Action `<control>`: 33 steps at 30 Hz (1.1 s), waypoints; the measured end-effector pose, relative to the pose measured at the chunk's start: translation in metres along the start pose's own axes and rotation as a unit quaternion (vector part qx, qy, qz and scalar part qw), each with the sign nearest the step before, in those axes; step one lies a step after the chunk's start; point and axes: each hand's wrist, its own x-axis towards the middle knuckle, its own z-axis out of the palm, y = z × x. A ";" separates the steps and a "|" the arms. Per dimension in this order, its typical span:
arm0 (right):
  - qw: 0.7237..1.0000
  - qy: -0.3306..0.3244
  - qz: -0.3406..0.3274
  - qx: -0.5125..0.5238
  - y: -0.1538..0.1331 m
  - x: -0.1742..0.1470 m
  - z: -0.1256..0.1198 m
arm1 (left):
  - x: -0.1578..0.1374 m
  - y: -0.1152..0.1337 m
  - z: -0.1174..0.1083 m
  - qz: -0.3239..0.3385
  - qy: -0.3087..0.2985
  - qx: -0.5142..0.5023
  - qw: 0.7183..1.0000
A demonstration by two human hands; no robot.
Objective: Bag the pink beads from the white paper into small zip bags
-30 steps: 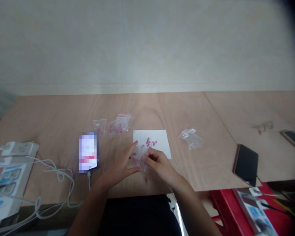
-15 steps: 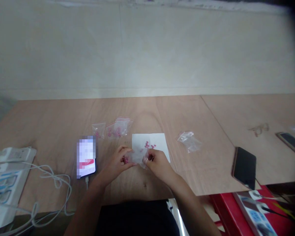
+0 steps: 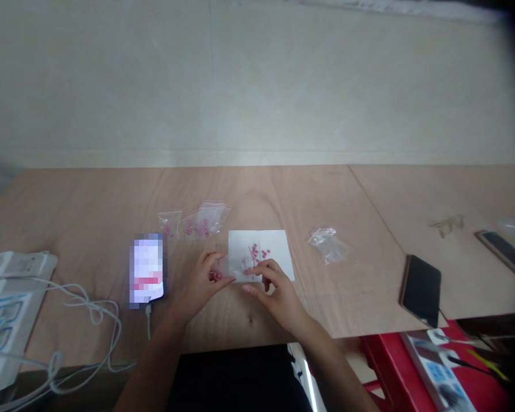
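Observation:
My left hand [image 3: 203, 285] is closed on a small clear zip bag [image 3: 235, 266], with pink beads [image 3: 216, 276] at the end between thumb and fingers. The bag's other end points right, over a white sheet of paper [image 3: 278, 240]. My right hand [image 3: 274, 290] is by that end, thumb and fingers apart, with nothing visible in it. Loose pink beads [image 3: 256, 252] lie on the paper just beyond my right fingertips. Farther back on the left are filled bags of pink beads [image 3: 212, 217] and one more filled bag [image 3: 170, 223].
A pile of clear bags [image 3: 329, 246] lies right of the paper. On the left are a lit phone [image 3: 146, 269] on a cable and a power strip [image 3: 15, 320] with loose white cords. Two dark phones, one nearer [image 3: 421, 289], lie right. A red stool [image 3: 381, 357] stands below.
My right thumb and fingers have parted from the bag's end and spread. My left hand keeps hold of the bag. The view has shifted slightly.

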 end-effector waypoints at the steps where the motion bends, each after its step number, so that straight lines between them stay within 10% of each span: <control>1: 1.000 0.008 0.004 -0.001 0.004 0.001 0.001 | 0.000 -0.001 0.000 0.001 -0.001 0.004 1.000; 33: 0.993 0.078 0.082 0.034 0.075 0.026 0.006 | 0.029 -0.037 0.008 -0.011 -0.078 -0.110 0.991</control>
